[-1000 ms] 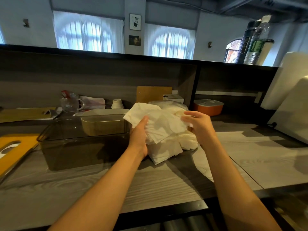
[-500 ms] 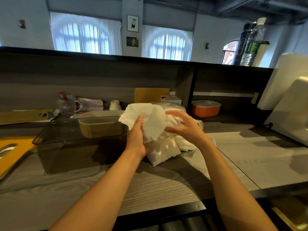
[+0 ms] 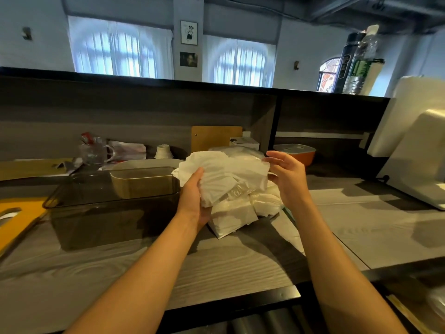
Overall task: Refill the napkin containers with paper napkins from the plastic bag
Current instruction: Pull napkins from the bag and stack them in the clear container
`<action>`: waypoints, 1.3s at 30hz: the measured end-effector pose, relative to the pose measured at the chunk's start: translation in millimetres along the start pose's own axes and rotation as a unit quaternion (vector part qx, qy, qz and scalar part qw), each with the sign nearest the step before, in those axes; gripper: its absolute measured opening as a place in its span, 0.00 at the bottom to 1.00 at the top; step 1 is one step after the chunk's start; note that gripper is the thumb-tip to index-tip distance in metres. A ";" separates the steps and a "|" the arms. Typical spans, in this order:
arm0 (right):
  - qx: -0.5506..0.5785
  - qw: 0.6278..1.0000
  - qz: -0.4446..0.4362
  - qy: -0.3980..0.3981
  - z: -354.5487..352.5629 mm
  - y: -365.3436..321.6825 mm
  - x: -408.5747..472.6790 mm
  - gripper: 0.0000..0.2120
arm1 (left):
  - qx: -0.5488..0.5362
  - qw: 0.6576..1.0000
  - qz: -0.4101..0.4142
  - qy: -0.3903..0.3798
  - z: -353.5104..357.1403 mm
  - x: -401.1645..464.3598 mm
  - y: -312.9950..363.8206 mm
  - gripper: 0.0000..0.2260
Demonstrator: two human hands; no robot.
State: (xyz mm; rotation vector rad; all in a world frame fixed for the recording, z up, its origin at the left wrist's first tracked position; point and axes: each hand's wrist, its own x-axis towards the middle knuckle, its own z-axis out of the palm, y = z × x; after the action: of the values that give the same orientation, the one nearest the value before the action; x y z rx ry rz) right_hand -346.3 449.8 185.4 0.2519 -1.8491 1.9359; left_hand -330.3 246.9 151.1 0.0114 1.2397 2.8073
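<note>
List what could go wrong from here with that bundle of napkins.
1. The napkins are a loose, crumpled bundle; the left hand grips one side and the right hand only steadies the other, so sheets may slip out.
2. The dark container sits left; a messy bundle may catch its rim.

Paper napkins [image 3: 224, 174]: white, crumpled bunch, held above plastic bag [image 3: 240, 208] of folded napkins lying on counter [image 3: 216, 266]. Napkin container [image 3: 113, 208]: dark translucent, open-topped, upright, left of bag.
</note>
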 end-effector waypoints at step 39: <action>-0.153 0.984 0.045 -0.085 15.5 -5.7 -7.0 0.03 | 0.094 0.995 0.025 0.013 3.5 5.2 -10.7 0.18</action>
State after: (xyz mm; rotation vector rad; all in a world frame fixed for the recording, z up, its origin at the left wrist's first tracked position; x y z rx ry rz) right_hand -340.3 433.3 188.9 0.2445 -2.2730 1.6995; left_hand -334.6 257.0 145.5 0.0155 1.5255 2.7292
